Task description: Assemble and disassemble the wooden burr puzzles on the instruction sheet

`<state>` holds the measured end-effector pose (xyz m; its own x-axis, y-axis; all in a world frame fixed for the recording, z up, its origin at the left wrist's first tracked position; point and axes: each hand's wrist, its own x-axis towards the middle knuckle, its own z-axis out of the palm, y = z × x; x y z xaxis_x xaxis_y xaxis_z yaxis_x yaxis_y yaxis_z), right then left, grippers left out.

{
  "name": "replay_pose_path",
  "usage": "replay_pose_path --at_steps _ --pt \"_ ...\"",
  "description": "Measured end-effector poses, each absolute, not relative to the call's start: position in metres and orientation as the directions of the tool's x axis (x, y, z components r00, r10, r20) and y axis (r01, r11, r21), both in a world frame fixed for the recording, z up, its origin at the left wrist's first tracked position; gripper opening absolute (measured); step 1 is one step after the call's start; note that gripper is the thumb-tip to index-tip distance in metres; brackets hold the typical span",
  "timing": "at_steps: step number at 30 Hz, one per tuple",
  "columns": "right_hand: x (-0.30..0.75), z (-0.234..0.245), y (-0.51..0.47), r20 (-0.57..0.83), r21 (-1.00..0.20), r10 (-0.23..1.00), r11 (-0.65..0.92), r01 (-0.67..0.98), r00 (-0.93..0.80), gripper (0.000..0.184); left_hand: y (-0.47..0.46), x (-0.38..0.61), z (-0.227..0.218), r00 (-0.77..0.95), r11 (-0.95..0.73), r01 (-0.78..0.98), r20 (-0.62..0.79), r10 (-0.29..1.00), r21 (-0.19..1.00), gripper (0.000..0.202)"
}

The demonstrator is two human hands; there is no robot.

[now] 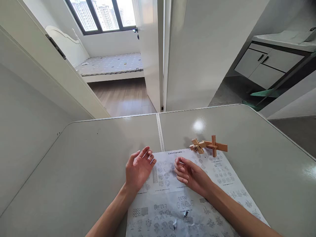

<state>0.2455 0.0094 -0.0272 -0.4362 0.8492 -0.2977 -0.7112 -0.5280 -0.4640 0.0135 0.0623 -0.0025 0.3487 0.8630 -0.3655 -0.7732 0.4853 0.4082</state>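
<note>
My left hand [140, 169] is raised at the left edge of a printed instruction sheet [170, 194], palm turned up, fingers loosely bent and apart, with nothing in it. Over the middle of the sheet is my right hand [190, 174], its fingers loosely curled and a little apart; no object shows in it. Beyond the right hand, at the sheet's far right corner, two wooden interlocking puzzles [214, 146] made of crossed sticks stand side by side. The left one [197, 146] bears a dark mark. Neither hand touches them.
The sheet, creased with small torn spots, lies on a glossy grey table [98, 171] with a seam [160, 131]. Past its far edge are a white door [149, 49], a bed [111, 64] under a window, and a white cabinet [269, 62] at the right.
</note>
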Motion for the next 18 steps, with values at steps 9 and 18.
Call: replay_pose_path --at_steps 9,18 --pt "0.2448 -0.0307 0.0104 -0.294 -0.444 0.849 -0.529 -0.723 -0.44 0.025 0.0622 0.0132 -0.0029 0.344 0.482 -0.777 -0.368 0.864 0.405 0.027" --pt "0.2442 -0.03 0.0104 -0.299 -0.427 0.844 -0.535 -0.729 -0.444 0.026 0.0617 0.0144 -0.002 0.344 0.487 -0.774 -0.376 0.86 0.404 0.026"
